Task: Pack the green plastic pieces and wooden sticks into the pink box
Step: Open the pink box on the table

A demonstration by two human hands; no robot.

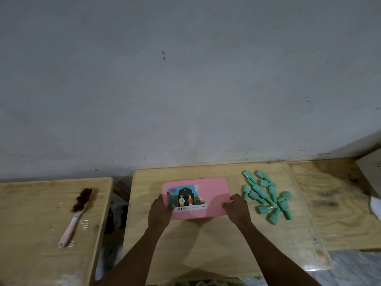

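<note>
The pink box (212, 190) lies flat on the middle wooden table (206, 240), its lid closed and a colourful label on the left half of the lid. My left hand (159, 211) grips the box's left edge. My right hand (237, 209) grips its right edge. Several green plastic pieces (268, 195) lie in a loose heap on the table just right of the box, near my right hand. No wooden sticks are visible.
A pink-handled brush with brown bristles (75, 213) lies on the left table (31, 223). A gap separates the left and middle tables. Another wooden surface (334, 203) adjoins on the right, with a white object (376, 205) at the frame edge. A grey wall stands behind.
</note>
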